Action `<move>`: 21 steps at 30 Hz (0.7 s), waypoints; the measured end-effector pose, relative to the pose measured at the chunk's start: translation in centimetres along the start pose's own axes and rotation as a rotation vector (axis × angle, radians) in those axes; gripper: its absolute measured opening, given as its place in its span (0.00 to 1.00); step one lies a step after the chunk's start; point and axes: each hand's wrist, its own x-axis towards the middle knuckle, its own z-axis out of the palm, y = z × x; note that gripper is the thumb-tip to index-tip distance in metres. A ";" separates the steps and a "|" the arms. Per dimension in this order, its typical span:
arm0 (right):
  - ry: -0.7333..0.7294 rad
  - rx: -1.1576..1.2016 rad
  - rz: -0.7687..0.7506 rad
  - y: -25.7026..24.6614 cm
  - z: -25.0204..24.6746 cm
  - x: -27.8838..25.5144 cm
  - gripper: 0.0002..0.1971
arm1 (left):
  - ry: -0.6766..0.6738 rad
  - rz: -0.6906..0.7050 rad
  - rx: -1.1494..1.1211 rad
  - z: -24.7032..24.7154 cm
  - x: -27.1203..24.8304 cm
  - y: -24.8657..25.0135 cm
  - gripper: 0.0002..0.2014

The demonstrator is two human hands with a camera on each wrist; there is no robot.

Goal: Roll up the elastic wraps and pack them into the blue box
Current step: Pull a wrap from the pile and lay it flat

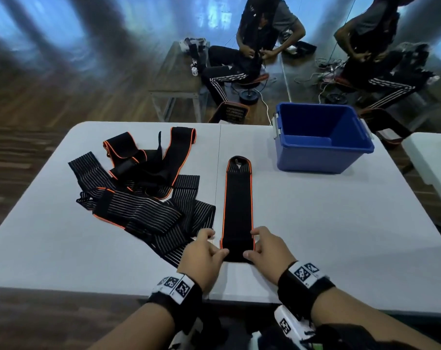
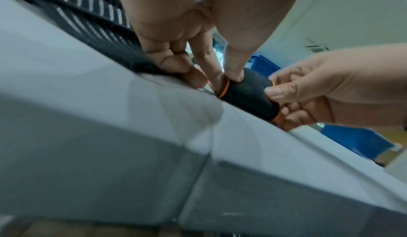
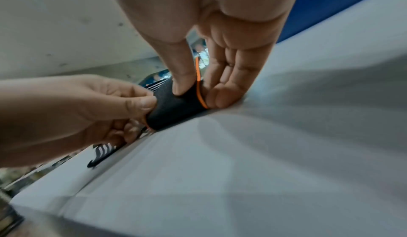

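Where the black wrap [image 1: 238,205] with orange edging lies stretched out flat down the middle of the grey table [image 1: 328,210], its near end is turned over into a short roll, and both hands are on that roll. The left hand [image 1: 204,258] pinches the roll's left end between thumb and curled fingers; the right hand [image 1: 270,251] pinches the right end the same way. From the left wrist the roll [image 2: 246,92] shows as a dark cylinder with an orange rim, the thumb pressed on top and the fingers tucked behind, so how many turns it has cannot be made out. The right wrist view gives the same roll [image 3: 176,106] from the other side, with the far hand's fingertips partly hidden behind the fabric.

The blue box [image 1: 323,137] stands at the far right of the table, well apart from the hands; its inside looks bare, though the near wall hides part of the floor. A heap of more wraps [image 1: 141,188], striped and orange-edged, lies tangled to the left, its near edge just beside the left hand. Both wrist pictures are blurred toward the edges. Beyond the table sits a person [image 1: 252,46] on a stool, cut off at the top.
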 end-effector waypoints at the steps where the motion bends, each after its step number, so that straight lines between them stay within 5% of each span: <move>1: 0.003 0.046 0.035 0.0 0.0 0.3 0.24 | 0.002 -0.034 -0.022 0.0 0.1 0.1 0.20; 5: 0.005 0.098 0.071 0.0 0.1 0.5 0.20 | -0.040 -0.050 -0.012 0.0 0.5 0.5 0.12; 9: -0.023 -0.097 -0.034 -0.4 0.2 0.4 0.13 | -0.079 0.004 0.032 0.3 0.9 0.6 0.08; 14: 0.008 -0.347 -0.156 -0.9 0.7 -0.4 0.05 | -0.087 0.142 0.253 0.4 1.2 0.2 0.17; 21: -0.029 -0.560 -0.297 -0.6 0.3 -0.7 0.18 | -0.160 0.333 0.683 0.0 0.6 -0.1 0.29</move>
